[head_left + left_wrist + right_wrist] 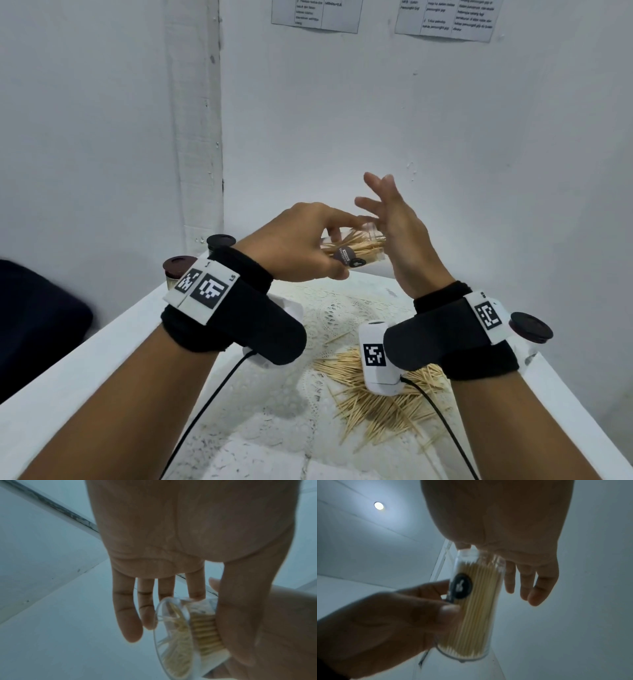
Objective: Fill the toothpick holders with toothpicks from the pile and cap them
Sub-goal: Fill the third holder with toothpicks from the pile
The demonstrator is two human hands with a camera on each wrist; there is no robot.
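My left hand [318,240] grips a clear toothpick holder [359,248] lying sideways in the air, packed with toothpicks and bearing a dark round label. My right hand [383,212] is open with its fingers spread, its palm against the holder's uncapped mouth. In the right wrist view the holder [474,608] runs from my left hand's thumb and fingers [393,622] up to my right palm [522,534]. The left wrist view shows the holder's clear base [176,642] below my left palm [154,547]. The loose toothpick pile [383,407] lies on the table beneath my right wrist.
Two brown-capped holders [178,270] [221,241] stand at the table's far left corner. Another brown cap [531,327] sits on a clear holder by the right edge. A white lace cloth [335,308] covers the white table [102,359]. Walls close in behind and left.
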